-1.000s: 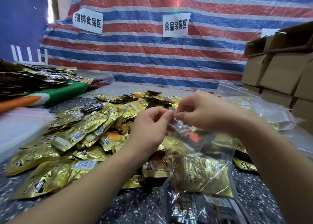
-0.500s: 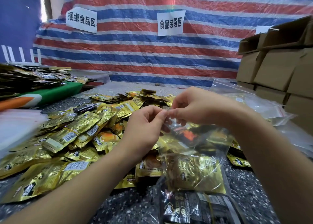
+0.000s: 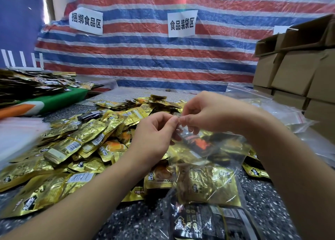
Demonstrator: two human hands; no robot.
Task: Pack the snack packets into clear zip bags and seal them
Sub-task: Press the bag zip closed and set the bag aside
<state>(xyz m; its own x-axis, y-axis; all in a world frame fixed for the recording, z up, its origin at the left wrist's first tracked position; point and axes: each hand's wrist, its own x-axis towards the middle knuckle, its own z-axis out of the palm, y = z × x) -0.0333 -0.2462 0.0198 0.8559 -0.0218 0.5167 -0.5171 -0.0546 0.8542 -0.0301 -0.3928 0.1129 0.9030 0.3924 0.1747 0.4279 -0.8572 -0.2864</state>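
1. Position: the zip bag (image 3: 208, 163) hangs at lower centre-right of the frame, held up off the table (image 3: 272, 199). It is filled with gold packets (image 3: 206, 183) and one dark packet with orange print near its top
2. Left hand (image 3: 154, 136): fingers curled, thumb and forefinger pinching the top edge of the bag at frame centre
3. Right hand (image 3: 208, 112): fingers curled, pinching the same top edge just beside the left; the fingertips of both hands nearly touch
4. Step in hand, as judged: sealing. Both pinches sit at one end of the zip strip, so most of the strip probably remains to be pressed
5. Procedure: hold one end fixed with the left hand. Run the right thumb and forefinger along the strip toward the far end with firm, even pressure. Keep the two lips aligned before pressing
6. Check: the contents sit high in the bag. Shake the packets down so that no corner lies between the lips; a trapped corner will leave a gap
7. Check: press excess air out before closing the last section, or the seal may pop open
8. Supply: the loose pile (image 3: 76, 149) of gold packets lies at left and centre of the frame. Empty bags (image 3: 290, 116) lie at right, in front of the boxes (image 3: 299, 69)
9. A dark bagged pack (image 3: 217, 223) lies at the bottom of the frame, below the held bag; whether it is sealed cannot be told
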